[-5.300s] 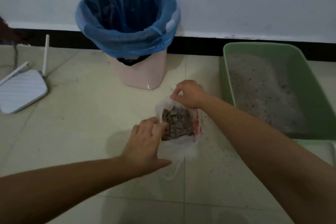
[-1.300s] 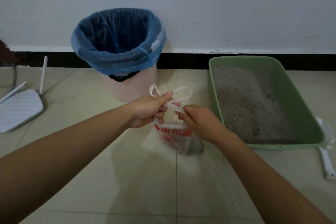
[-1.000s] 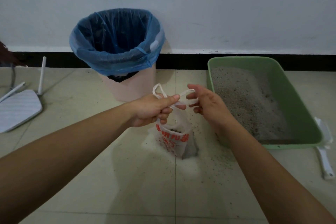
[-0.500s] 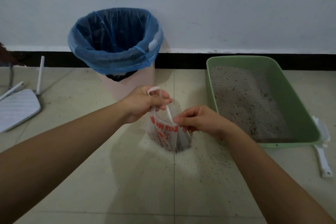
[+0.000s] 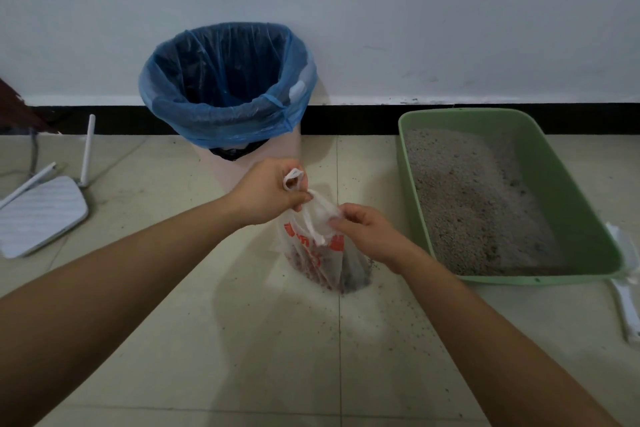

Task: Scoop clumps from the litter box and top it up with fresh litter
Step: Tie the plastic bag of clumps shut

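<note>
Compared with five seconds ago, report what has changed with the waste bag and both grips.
The waste bag was open, clumps showing; its mouth is now gathered and its handles drawn up. The left grip moved from the rim to hold one handle loop; the right grip pinches the other strand. Bag still on the floor; bin and litter box unmoved.

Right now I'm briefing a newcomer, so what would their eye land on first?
At centre, the left hand and right hand pinch the handles of a white plastic bag with red print, standing on the floor. Behind it is a pink bin lined with blue plastic; to its right, a green plastic litter box holding grey litter.
</note>
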